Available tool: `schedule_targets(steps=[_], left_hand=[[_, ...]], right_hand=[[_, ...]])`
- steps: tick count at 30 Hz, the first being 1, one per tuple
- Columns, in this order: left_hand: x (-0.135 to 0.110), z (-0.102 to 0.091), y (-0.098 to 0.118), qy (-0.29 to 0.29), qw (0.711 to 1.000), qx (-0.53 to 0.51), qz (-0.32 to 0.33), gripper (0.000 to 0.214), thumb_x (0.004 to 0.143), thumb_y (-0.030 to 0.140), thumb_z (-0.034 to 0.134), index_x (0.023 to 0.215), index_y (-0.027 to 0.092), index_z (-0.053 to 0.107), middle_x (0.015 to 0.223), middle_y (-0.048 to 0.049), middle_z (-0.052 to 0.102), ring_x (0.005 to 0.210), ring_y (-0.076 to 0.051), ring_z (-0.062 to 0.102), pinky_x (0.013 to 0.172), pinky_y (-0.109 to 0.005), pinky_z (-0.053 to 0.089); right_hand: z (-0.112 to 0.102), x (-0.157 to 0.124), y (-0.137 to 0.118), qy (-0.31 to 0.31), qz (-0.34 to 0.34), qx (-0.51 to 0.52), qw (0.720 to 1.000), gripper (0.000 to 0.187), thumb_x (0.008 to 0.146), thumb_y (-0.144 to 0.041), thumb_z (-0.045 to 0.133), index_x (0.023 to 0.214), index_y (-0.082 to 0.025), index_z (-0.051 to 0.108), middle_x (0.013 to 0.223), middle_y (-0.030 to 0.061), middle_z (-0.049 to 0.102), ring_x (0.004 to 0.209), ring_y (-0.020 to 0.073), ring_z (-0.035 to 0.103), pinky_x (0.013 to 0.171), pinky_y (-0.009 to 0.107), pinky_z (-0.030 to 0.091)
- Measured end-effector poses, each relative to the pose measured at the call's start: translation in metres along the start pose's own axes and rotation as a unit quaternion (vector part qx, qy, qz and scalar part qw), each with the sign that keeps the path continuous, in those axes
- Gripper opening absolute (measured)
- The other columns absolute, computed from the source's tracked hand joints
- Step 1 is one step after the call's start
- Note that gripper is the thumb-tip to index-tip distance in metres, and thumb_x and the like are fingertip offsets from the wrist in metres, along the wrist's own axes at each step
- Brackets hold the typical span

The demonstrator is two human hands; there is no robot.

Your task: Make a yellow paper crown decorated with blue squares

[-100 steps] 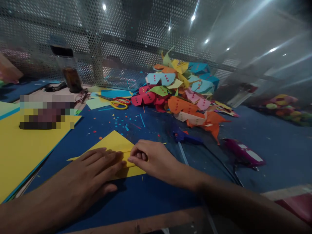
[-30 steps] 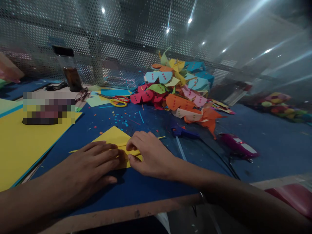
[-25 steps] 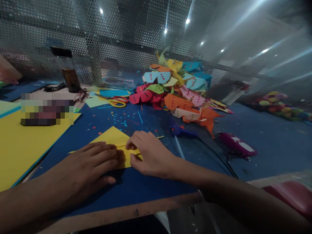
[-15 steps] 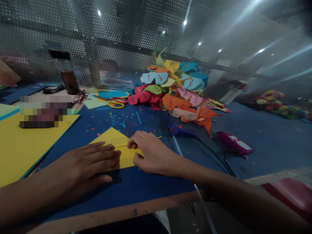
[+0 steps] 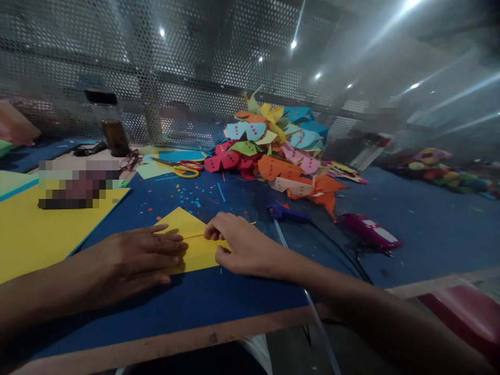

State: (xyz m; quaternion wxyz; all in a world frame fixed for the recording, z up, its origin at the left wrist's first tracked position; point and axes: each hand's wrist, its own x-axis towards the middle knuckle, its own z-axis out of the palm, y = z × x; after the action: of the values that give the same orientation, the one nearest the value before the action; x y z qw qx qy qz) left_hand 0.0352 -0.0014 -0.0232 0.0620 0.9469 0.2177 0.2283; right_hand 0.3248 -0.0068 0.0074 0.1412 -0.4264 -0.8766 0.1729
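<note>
A folded sheet of yellow paper [image 5: 185,221] lies on the blue tabletop in front of me, with a crease across its middle. My left hand [image 5: 125,260] rests flat over its left part, fingers stretched toward the crease. My right hand [image 5: 244,245] bears on the right end with curled fingers, the fingertips at the crease and the thumb lower on the sheet. Part of the paper is hidden beneath both hands. Beyond my right hand lies a blue glue gun [image 5: 287,213] with a pale glue stick [image 5: 280,233] extending from it.
Yellow sheets [image 5: 50,245] lie at left under a pixelated object [image 5: 78,187]. Scissors [image 5: 186,170], paper scraps and a heap of colourful folded paper pieces [image 5: 273,140] sit farther back. A bottle [image 5: 115,130] stands by the mesh screen. A magenta device [image 5: 371,232] is at right.
My left hand has slid slightly left on the yellow paper. My right hand keeps nearly the same place. The whole view has shifted a little.
</note>
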Motion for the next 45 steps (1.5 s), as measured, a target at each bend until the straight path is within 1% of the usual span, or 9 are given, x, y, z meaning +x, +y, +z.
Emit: schedule_targets(steps=[5, 10, 18, 24, 32, 37, 40, 43, 45], left_hand=[[0.001, -0.001, 0.000, -0.016, 1.000, -0.009, 0.020, 0.037, 0.106, 0.022, 0.051, 0.133, 0.035, 0.072, 0.141, 0.0061, 0.074, 0.129, -0.019, 0.071, 0.117, -0.037, 0.052], [0.001, 0.001, -0.008, -0.023, 0.999, -0.022, 0.036, 0.038, 0.101, 0.023, 0.064, 0.135, 0.036, 0.071, 0.138, -0.0016, 0.077, 0.130, -0.020, 0.070, 0.118, -0.036, 0.052], [0.004, 0.008, -0.003, 0.021, 0.999, -0.041, -0.012, 0.022, 0.105, 0.025, 0.058, 0.114, 0.031, 0.077, 0.126, -0.0029, 0.082, 0.121, -0.020, 0.075, 0.117, -0.044, 0.052], [0.016, -0.003, 0.004, 0.160, 0.977, -0.066, -0.127, 0.027, 0.105, 0.044, 0.059, 0.119, 0.025, 0.073, 0.114, -0.0066, 0.081, 0.106, -0.023, 0.077, 0.092, -0.034, 0.063], [0.029, -0.016, 0.002, 0.017, 0.924, -0.233, -0.302, 0.038, 0.088, 0.059, 0.067, 0.101, 0.026, 0.083, 0.095, -0.0019, 0.085, 0.092, -0.027, 0.077, 0.080, -0.033, 0.058], [0.032, -0.015, -0.006, 0.026, 0.858, -0.356, -0.369, 0.038, 0.066, 0.055, 0.081, 0.084, 0.022, 0.078, 0.072, 0.0009, 0.077, 0.069, -0.020, 0.067, 0.064, -0.028, 0.047], [0.031, -0.018, -0.010, 0.054, 0.827, -0.400, -0.391, 0.034, 0.060, 0.051, 0.085, 0.073, 0.021, 0.074, 0.061, 0.0032, 0.069, 0.056, -0.015, 0.056, 0.055, -0.025, 0.037], [0.031, -0.022, -0.012, 0.106, 0.796, -0.420, -0.423, 0.034, 0.056, 0.049, 0.089, 0.068, 0.021, 0.073, 0.055, 0.0035, 0.066, 0.049, -0.013, 0.051, 0.050, -0.024, 0.032], [0.032, -0.026, -0.014, 0.142, 0.775, -0.432, -0.438, 0.037, 0.052, 0.048, 0.091, 0.068, 0.020, 0.073, 0.056, 0.0017, 0.069, 0.050, -0.014, 0.055, 0.050, -0.025, 0.036]], right_hand=[[-0.001, 0.002, 0.005, 0.041, -0.006, 0.039, 0.998, 0.030, 0.081, -0.004, 0.061, 0.108, -0.017, 0.066, 0.105, 0.0055, 0.070, 0.092, 0.0191, 0.064, 0.083, 0.033, 0.047], [0.000, 0.009, 0.012, 0.087, -0.016, -0.058, 0.994, 0.016, 0.104, -0.018, 0.058, 0.107, -0.017, 0.074, 0.109, 0.0090, 0.070, 0.106, 0.0230, 0.060, 0.094, 0.039, 0.043], [0.005, 0.015, 0.018, 0.066, 0.002, -0.060, 0.996, 0.003, 0.099, -0.020, 0.072, 0.100, -0.017, 0.073, 0.108, 0.0063, 0.075, 0.106, 0.0221, 0.065, 0.094, 0.037, 0.041], [-0.013, 0.013, 0.001, 0.054, 0.014, -0.011, 0.998, 0.005, 0.097, -0.016, 0.072, 0.097, -0.019, 0.076, 0.096, 0.0016, 0.081, 0.089, 0.0169, 0.072, 0.088, 0.032, 0.043], [-0.042, 0.037, -0.028, 0.001, -0.064, -0.062, 0.996, 0.009, 0.099, -0.020, 0.071, 0.096, -0.021, 0.079, 0.099, 0.0021, 0.083, 0.093, 0.0180, 0.073, 0.086, 0.030, 0.043], [-0.042, 0.058, -0.040, -0.012, -0.096, -0.082, 0.992, 0.010, 0.098, -0.020, 0.071, 0.096, -0.019, 0.080, 0.097, 0.0042, 0.082, 0.088, 0.0182, 0.071, 0.078, 0.028, 0.043], [-0.043, 0.069, -0.042, 0.048, -0.134, -0.084, 0.986, 0.009, 0.099, -0.020, 0.069, 0.097, -0.017, 0.078, 0.101, 0.0060, 0.081, 0.095, 0.0197, 0.070, 0.086, 0.031, 0.046], [-0.056, 0.086, -0.030, 0.209, -0.157, -0.035, 0.964, 0.013, 0.102, -0.024, 0.064, 0.108, -0.017, 0.074, 0.111, 0.0087, 0.077, 0.107, 0.0210, 0.068, 0.097, 0.035, 0.048], [-0.067, 0.102, -0.013, 0.294, -0.107, 0.002, 0.950, 0.021, 0.107, -0.030, 0.054, 0.115, -0.017, 0.069, 0.115, 0.0085, 0.074, 0.106, 0.0200, 0.068, 0.095, 0.034, 0.051]])
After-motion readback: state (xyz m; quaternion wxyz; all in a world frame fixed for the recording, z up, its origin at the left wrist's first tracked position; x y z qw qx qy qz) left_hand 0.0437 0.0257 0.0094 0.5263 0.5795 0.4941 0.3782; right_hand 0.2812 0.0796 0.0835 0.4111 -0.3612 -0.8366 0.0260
